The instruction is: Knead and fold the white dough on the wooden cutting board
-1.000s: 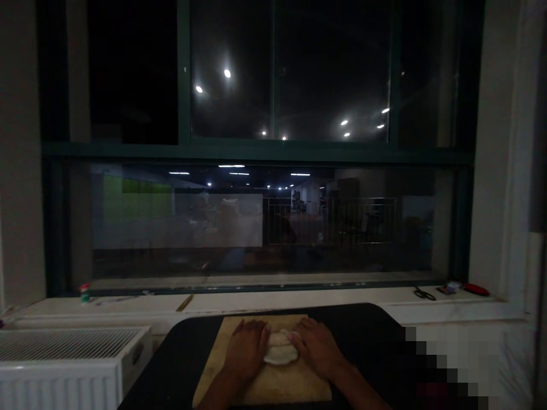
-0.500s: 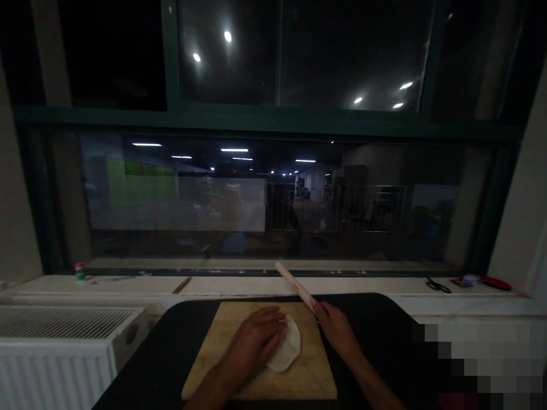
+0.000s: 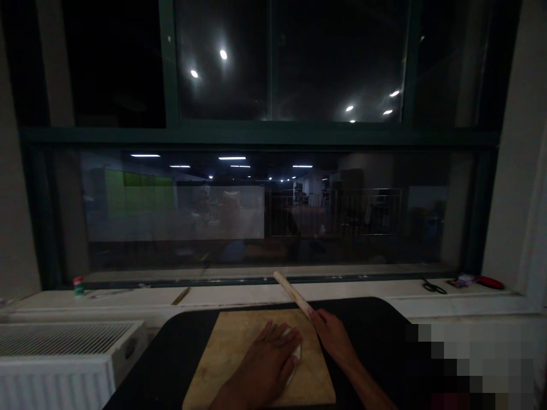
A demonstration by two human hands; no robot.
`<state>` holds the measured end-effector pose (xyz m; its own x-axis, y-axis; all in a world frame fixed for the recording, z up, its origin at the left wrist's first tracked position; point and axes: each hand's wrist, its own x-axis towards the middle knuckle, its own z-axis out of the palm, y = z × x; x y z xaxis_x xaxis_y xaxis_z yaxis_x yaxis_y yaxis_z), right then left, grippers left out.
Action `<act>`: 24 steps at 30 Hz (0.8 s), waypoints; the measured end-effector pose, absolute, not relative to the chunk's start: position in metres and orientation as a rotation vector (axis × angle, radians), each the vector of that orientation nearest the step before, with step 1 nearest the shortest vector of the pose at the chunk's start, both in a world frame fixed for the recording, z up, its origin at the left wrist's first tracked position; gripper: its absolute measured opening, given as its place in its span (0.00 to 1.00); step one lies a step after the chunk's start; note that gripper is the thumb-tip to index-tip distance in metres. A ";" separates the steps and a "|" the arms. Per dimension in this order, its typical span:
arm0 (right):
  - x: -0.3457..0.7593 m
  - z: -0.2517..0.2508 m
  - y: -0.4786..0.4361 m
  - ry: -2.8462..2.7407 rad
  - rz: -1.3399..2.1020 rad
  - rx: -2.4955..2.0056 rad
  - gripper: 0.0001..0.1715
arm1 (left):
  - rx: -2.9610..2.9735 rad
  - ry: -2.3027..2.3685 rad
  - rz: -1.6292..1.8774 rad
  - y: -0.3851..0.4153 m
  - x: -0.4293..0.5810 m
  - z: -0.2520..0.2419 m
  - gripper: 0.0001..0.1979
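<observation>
A flat round of pale dough (image 3: 297, 360) lies on a wooden board (image 3: 222, 347), mostly covered by my left hand (image 3: 272, 360). That hand rests flat across the dough with its fingers stretched out. At the board's far right edge, my right hand (image 3: 331, 335) is wrapped round one end of a wooden rolling pin (image 3: 292, 292). The pin is raised and tilted, its free end pointing away to the left toward the window.
A black table (image 3: 171, 359) carries the board. On the white windowsill (image 3: 239, 293) are a small red-capped bottle (image 3: 78, 286), a flat brownish strip (image 3: 182, 295), scissors (image 3: 434, 286) and a red object (image 3: 489, 282). A white radiator (image 3: 64, 364) stands at left.
My left hand has shifted right and spread flat over the dough, covering more of it. My right hand still holds the rolling pin in much the same place. The view has tilted slightly upward.
</observation>
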<state>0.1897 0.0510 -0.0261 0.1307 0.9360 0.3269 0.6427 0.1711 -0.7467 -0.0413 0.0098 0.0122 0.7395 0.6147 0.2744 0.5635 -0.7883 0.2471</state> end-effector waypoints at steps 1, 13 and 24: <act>0.190 -0.027 0.052 -1.591 0.433 -1.541 0.33 | 2.776 0.946 0.524 0.011 -0.041 0.010 0.23; 0.191 -0.035 0.058 -1.555 0.449 -1.441 0.35 | 2.924 1.019 0.609 0.047 -0.016 0.013 0.19; 0.189 -0.032 0.057 -1.503 0.490 -1.431 0.33 | 2.369 1.746 0.794 0.098 -0.023 0.029 0.37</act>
<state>0.1894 0.0571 -0.0315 0.1580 0.9193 0.3604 0.5303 0.2289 -0.8163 -0.0227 0.0984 0.0287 0.2096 0.9127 0.3509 0.8643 -0.3407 0.3700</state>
